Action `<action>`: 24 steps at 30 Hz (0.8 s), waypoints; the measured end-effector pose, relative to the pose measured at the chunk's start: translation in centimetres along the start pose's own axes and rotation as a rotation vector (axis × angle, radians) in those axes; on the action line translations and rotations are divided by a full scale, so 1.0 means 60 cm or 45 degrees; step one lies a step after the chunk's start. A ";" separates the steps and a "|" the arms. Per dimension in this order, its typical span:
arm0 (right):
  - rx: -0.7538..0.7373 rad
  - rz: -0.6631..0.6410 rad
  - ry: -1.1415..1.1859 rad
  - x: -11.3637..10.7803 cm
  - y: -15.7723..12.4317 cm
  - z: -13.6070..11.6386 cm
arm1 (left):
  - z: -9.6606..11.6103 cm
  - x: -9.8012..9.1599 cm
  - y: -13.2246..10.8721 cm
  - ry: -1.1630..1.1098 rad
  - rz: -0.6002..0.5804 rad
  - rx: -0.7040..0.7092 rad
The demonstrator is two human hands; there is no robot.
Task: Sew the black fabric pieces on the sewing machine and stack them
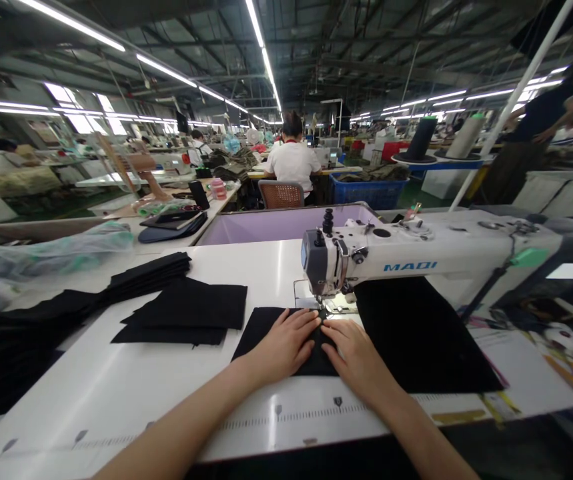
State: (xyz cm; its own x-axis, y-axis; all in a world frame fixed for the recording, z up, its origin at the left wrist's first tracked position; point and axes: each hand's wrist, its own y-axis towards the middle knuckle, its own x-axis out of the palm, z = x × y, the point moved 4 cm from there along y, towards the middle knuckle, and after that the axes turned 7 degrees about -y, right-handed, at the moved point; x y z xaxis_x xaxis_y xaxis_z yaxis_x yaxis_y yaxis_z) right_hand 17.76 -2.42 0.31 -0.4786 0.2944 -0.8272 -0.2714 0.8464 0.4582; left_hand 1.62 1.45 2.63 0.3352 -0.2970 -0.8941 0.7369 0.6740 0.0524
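Note:
A black fabric piece (257, 328) lies flat on the white sewing table, its far edge close to the needle area of the sewing machine (381, 250). On its right part rests my left hand (289, 341), fingers stretched forward and lying on the cloth. Beside it, my right hand (353, 347) presses its fingertips on the same piece, just in front of the presser foot (322, 311). The fingertips of both hands nearly meet. Neither hand is wrapped round anything. A larger black fabric panel (421, 340) lies to the right, partly under the machine arm.
Several black fabric pieces (186, 308) are stacked at the left, with a longer pile (21, 347) beyond. A lilac bin (261, 228) stands behind the table. Thread cones (421, 139) stand at upper right. A seated person (293, 160) works ahead; another person (536, 127) stands at right.

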 end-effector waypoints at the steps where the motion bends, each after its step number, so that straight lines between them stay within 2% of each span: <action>1: 0.006 0.002 0.001 0.000 -0.001 0.000 | 0.000 0.001 0.001 0.003 -0.001 -0.004; 18: 0.044 -0.051 -0.011 0.001 -0.001 0.002 | -0.002 0.008 0.005 0.043 0.003 -0.037; 24: 0.052 -0.018 -0.022 0.004 -0.001 0.003 | -0.012 0.014 0.006 0.063 0.021 -0.011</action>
State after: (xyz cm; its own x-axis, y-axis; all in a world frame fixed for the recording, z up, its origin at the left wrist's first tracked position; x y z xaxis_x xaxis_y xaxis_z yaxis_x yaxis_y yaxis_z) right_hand 17.79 -2.32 0.05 -0.4604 0.2895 -0.8392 -0.2433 0.8680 0.4329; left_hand 1.75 1.91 1.58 0.3178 -0.2519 -0.9141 0.7264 0.6843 0.0640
